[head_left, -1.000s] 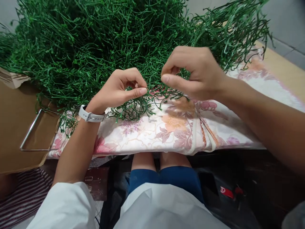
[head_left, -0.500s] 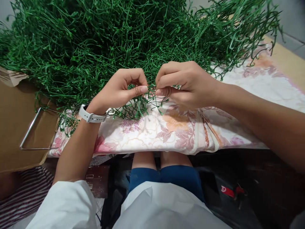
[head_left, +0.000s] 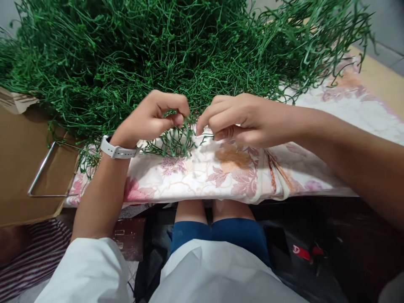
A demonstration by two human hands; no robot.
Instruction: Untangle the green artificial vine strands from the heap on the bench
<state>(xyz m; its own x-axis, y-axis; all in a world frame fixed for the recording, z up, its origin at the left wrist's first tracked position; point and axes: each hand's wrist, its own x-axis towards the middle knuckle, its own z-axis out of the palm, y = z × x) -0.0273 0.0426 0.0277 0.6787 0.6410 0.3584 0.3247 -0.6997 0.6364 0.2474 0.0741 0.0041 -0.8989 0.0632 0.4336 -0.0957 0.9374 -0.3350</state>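
A large tangled heap of thin green plastic-looking stems point(head_left: 176, 46) with small knobbed tips spreads over the table in front of me. My left hand point(head_left: 154, 115), a pale watch point(head_left: 118, 150) on its wrist, pinches a small bunch of green stems point(head_left: 175, 143) between thumb and forefinger. The loose ends hang below its fingers over the flowered cloth. My right hand point(head_left: 240, 120) is just to the right of this bunch, forefinger pointing down and the other fingers loosely bent. Nothing shows in its fingers, which are slightly blurred.
A floral tablecloth point(head_left: 189, 181) covers the table. At the left is an open cardboard box point(head_left: 19, 168) with a bent metal wire frame point(head_left: 41, 170) against it. Below the table edge, a person's striped garment point(head_left: 41, 252) shows at far left, and a dark bag point(head_left: 303, 235) at right.
My left hand has shifted slightly left with the stems. The right hand has moved a little left and down, its forefinger now reaching toward the bunch and its pinch loosened.
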